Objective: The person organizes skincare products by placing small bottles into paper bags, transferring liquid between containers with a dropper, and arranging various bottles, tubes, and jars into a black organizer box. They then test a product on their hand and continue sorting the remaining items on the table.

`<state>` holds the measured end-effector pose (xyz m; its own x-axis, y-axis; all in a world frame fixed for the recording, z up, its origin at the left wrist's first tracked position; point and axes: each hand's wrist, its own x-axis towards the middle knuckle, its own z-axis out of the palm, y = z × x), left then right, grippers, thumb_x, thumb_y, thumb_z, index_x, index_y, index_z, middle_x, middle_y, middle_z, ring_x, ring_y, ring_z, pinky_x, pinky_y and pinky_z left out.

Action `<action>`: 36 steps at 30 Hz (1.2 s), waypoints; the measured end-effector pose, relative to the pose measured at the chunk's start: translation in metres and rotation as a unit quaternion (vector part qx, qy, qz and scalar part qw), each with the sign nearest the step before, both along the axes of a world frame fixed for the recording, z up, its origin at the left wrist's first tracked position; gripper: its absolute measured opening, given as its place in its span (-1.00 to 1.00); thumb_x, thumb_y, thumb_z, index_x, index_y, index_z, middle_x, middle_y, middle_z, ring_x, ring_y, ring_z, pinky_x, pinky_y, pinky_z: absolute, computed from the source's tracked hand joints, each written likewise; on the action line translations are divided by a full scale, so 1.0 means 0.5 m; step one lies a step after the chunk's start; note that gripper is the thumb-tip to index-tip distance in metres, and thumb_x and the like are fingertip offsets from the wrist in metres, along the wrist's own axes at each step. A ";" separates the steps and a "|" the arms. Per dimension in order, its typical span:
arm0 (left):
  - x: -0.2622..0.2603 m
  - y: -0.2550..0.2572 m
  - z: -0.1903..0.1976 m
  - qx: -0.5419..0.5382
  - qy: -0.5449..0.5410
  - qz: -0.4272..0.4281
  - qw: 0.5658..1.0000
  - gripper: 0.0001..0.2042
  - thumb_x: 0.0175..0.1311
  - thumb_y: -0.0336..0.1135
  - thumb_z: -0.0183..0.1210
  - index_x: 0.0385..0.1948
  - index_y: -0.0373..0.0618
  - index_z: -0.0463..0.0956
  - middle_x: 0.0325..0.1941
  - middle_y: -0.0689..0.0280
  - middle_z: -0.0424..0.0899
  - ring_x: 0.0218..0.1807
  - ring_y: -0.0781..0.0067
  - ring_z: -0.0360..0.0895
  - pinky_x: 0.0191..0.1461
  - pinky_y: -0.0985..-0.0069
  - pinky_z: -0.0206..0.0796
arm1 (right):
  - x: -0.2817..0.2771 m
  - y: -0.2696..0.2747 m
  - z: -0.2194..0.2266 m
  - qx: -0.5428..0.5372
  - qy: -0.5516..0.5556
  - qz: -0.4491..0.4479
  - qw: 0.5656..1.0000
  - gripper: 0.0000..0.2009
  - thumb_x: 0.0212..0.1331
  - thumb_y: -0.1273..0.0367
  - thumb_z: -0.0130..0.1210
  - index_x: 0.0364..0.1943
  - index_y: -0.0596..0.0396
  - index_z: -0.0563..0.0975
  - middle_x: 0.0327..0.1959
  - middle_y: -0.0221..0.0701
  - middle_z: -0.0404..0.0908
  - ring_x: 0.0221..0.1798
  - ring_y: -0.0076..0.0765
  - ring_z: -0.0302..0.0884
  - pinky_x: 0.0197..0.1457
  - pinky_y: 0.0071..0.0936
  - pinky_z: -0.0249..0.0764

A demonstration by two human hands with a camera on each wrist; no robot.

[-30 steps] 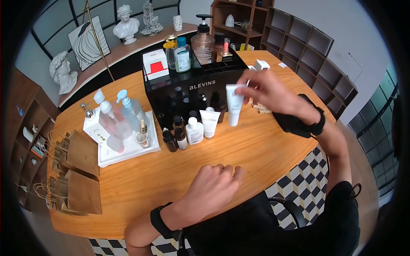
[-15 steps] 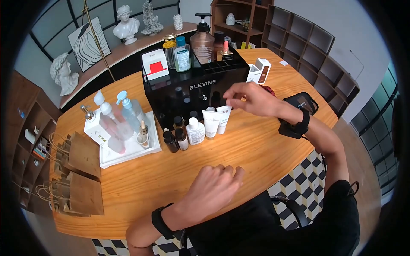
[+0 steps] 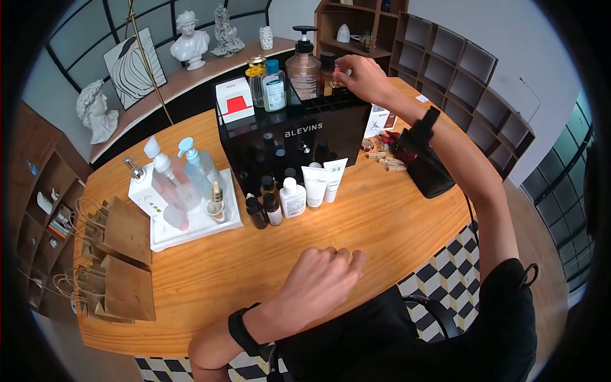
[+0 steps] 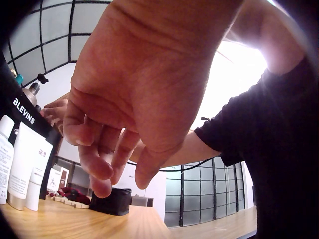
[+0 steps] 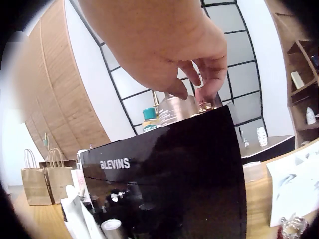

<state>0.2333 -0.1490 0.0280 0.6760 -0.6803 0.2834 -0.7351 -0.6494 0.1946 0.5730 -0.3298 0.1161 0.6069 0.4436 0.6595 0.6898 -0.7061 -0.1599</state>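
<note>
My right hand (image 3: 363,77) is over the right end of the black organizer box (image 3: 254,149) lettered BLEVINS. Its curled fingers surround a lipstick (image 5: 205,106) with a gold base, largely covered by them; whether they grip it, I cannot tell. Beside it on the box stands a pump bottle (image 3: 304,71). Holding nothing, my left hand (image 3: 321,280) hangs loosely curled over the table's front edge. Before the box stand two white squeeze tubes, the front one (image 3: 314,188) overlapping the other (image 3: 333,181), next to a white bottle (image 3: 293,198) and several dark bottles (image 3: 257,213).
On the left, a white tray (image 3: 197,237) holds clear pump bottles. Several brown paper bags (image 3: 130,286) stand near the table's left edge. A black pouch (image 3: 429,175) and small wooden pieces (image 3: 391,164) lie on the right. A white box (image 3: 233,102) and a teal-capped bottle (image 3: 274,89) top the organizer.
My right hand set the white tube down beside the other one and let it go. It then moved up and back to the lipstick on the box. The left hand stayed put.
</note>
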 end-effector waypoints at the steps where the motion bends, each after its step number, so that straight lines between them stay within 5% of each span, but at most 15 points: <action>1: 0.000 0.000 0.000 -0.004 0.001 -0.001 1.000 -0.75 0.46 -0.21 0.28 -0.20 -0.26 0.60 -0.46 0.14 0.69 -0.41 0.16 0.73 -0.43 0.24 0.47 | 0.006 0.009 0.005 -0.011 0.049 -0.026 0.998 -0.68 0.34 0.22 0.31 -0.01 0.17 0.71 -0.13 -0.17 0.76 -0.05 0.12 0.74 0.11 -0.09 0.63; 5: 0.001 0.000 0.000 -0.011 -0.003 -0.002 1.000 -0.76 0.45 -0.21 0.29 -0.21 -0.25 0.61 -0.47 0.15 0.69 -0.42 0.17 0.72 -0.46 0.26 0.43 | 0.014 0.023 0.009 -0.030 0.097 -0.051 0.994 -0.61 0.27 0.24 0.38 0.07 0.18 0.63 -0.22 -0.17 0.78 -0.06 0.06 0.77 0.09 -0.12 0.63; 10: 0.000 0.001 -0.003 -0.004 -0.014 -0.002 1.000 -0.76 0.45 -0.19 0.30 -0.19 -0.21 0.60 -0.49 0.20 0.66 -0.46 0.20 0.70 -0.48 0.27 0.39 | -0.015 0.009 0.015 0.106 0.038 0.028 0.993 -0.46 0.24 0.30 0.45 0.20 0.25 0.46 -0.20 -0.16 0.78 -0.14 -0.10 0.82 -0.04 -0.19 0.67; 14: 0.001 -0.001 0.002 0.017 0.005 0.007 1.000 -0.76 0.45 -0.16 0.30 -0.16 -0.15 0.59 -0.48 0.24 0.63 -0.48 0.21 0.67 -0.47 0.29 0.36 | -0.102 -0.018 0.058 0.213 -0.024 0.119 0.970 -0.57 0.36 0.36 0.38 0.16 0.29 0.47 -0.19 -0.22 0.77 -0.17 -0.39 0.82 -0.17 -0.42 0.72; 17: 0.001 -0.002 -0.001 0.010 -0.010 0.009 1.000 -0.76 0.45 -0.16 0.30 -0.16 -0.14 0.58 -0.47 0.25 0.63 -0.47 0.21 0.67 -0.47 0.30 0.35 | -0.182 -0.060 0.081 0.188 -0.021 0.118 0.975 -0.58 0.36 0.36 0.38 0.16 0.28 0.48 -0.20 -0.27 0.76 -0.17 -0.46 0.77 -0.22 -0.44 0.70; 25: 0.007 -0.004 0.004 0.039 0.007 0.009 0.999 -0.75 0.45 -0.14 0.29 -0.14 -0.14 0.59 -0.45 0.25 0.64 -0.46 0.21 0.67 -0.47 0.30 0.35 | -0.295 -0.108 -0.095 0.073 0.229 0.111 0.964 -0.66 0.35 0.42 0.36 0.07 0.22 0.47 -0.32 -0.28 0.69 -0.24 -0.28 0.73 -0.13 -0.29 0.62; 28: 0.006 -0.005 0.004 0.036 0.012 0.009 0.999 -0.75 0.46 -0.15 0.29 -0.13 -0.15 0.59 -0.44 0.24 0.64 -0.45 0.19 0.68 -0.46 0.27 0.36 | -0.264 -0.104 -0.181 0.041 0.203 0.102 0.973 -0.67 0.32 0.47 0.35 0.04 0.22 0.45 -0.31 -0.20 0.70 -0.27 -0.06 0.73 -0.17 -0.22 0.59; 36: 0.007 -0.006 0.001 0.031 0.023 0.014 0.999 -0.74 0.45 -0.14 0.29 -0.11 -0.15 0.59 -0.45 0.24 0.64 -0.47 0.17 0.66 -0.44 0.23 0.34 | -0.211 -0.092 -0.259 0.065 0.178 0.090 0.978 -0.70 0.30 0.48 0.35 -0.02 0.23 0.46 -0.32 -0.18 0.70 -0.27 -0.06 0.72 -0.18 -0.21 0.60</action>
